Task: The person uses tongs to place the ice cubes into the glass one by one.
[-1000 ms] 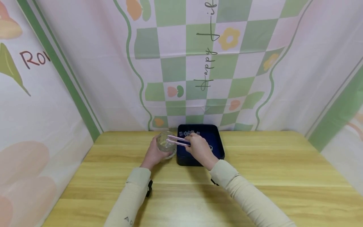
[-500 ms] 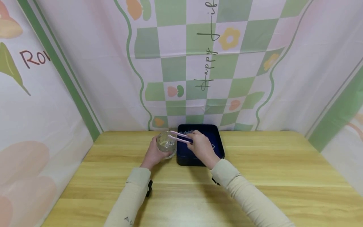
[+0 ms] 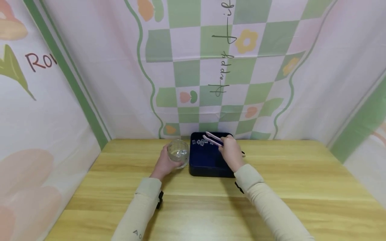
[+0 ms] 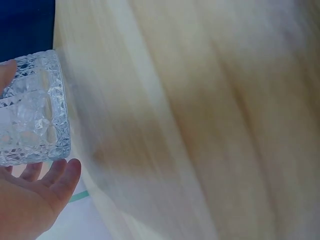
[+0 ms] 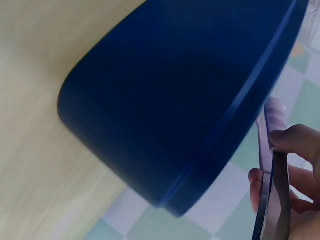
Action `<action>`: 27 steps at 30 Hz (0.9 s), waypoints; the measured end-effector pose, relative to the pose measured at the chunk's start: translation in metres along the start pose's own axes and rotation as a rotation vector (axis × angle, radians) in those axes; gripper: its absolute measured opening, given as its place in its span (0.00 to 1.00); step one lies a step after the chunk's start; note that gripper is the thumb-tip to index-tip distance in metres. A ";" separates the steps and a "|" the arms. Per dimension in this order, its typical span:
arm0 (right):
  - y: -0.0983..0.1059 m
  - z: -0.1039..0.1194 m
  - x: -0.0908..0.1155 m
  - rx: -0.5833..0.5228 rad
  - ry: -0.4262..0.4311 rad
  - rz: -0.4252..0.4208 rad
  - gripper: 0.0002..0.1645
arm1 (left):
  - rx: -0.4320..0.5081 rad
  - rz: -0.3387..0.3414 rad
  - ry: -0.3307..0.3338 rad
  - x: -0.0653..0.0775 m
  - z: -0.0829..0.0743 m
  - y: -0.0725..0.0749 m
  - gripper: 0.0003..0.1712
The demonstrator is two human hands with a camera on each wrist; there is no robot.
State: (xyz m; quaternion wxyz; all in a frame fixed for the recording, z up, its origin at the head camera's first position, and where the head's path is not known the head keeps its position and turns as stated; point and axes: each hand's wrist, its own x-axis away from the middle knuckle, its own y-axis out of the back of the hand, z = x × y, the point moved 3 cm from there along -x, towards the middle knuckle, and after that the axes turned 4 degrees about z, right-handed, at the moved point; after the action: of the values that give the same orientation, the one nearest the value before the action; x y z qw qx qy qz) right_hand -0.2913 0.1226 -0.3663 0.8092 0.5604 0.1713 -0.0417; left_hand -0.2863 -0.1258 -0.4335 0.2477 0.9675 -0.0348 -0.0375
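Note:
In the head view my left hand (image 3: 165,162) grips a clear glass (image 3: 173,155) just left of a dark blue tray (image 3: 208,159). Small clear pieces show inside the glass. The left wrist view shows the faceted pattern of the glass (image 4: 32,112), with fingers and thumb around its side. My right hand (image 3: 232,152) holds tongs (image 3: 212,141) with pale pink tips over the back of the tray. The tips are apart, close above several clear cube-like pieces (image 3: 199,142). In the right wrist view the metal handle (image 5: 278,195) of the tongs lies between thumb and fingers.
The tray's tall side wall (image 5: 135,110) fills much of the right wrist view. It stands on a wooden table (image 3: 193,207), near the back edge. A patterned cloth (image 3: 211,77) hangs right behind the table.
The right hand has moved the tongs from over the glass to the right, above the tray's back. A clear piece now shows more plainly inside the glass. The left hand stays in place.

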 end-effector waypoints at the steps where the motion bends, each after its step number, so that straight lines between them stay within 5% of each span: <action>1: -0.001 -0.003 0.000 0.003 -0.004 -0.007 0.17 | 0.006 0.004 0.004 0.000 0.000 0.000 0.56; 17: -0.015 -0.012 -0.002 0.048 -0.040 0.014 0.10 | -0.017 -0.022 -0.047 0.001 -0.001 -0.001 0.54; 27: -0.024 -0.015 -0.004 0.079 -0.033 -0.036 0.08 | -0.007 0.002 0.021 -0.004 0.006 -0.001 0.57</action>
State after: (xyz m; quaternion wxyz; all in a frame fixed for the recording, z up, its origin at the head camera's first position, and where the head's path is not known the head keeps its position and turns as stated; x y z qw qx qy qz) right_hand -0.3045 0.1275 -0.3914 0.7884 0.5879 0.1660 -0.0724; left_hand -0.2909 -0.1269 -0.4388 0.2516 0.9669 -0.0327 -0.0270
